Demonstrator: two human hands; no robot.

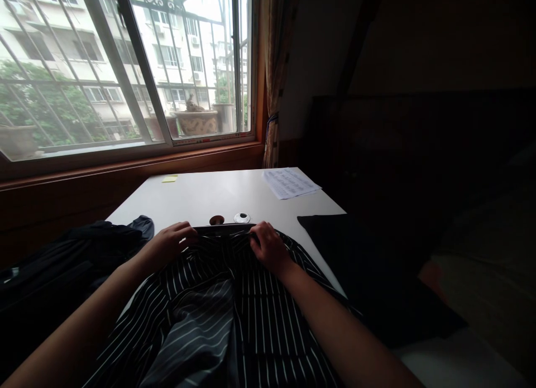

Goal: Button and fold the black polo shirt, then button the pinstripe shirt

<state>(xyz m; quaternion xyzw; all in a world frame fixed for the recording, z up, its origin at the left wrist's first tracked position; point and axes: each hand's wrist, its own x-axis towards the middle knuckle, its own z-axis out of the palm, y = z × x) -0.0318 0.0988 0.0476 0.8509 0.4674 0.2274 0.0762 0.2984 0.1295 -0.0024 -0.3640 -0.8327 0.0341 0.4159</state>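
A black garment with thin white stripes (272, 315) lies spread over the near part of the white table; whether it is a shirt or something else I cannot tell. Its far edge is a dark band. My left hand (173, 240) has its fingers curled over the left end of that band. At the band's right end, my right hand (270, 245) pinches the cloth between thumb and fingers. Between my forearms a greyer, folded-over part of the garment (201, 326) shows, with wider stripes.
Dark clothes (75, 254) are heaped at the left, and a dark cloth (368, 271) lies over the table's right side. Printed sheets (291, 183) and a yellow note (170, 178) rest on the white table (209, 192). Beyond the garment are a round hole (216, 220) and a white ring-shaped piece (242, 218).
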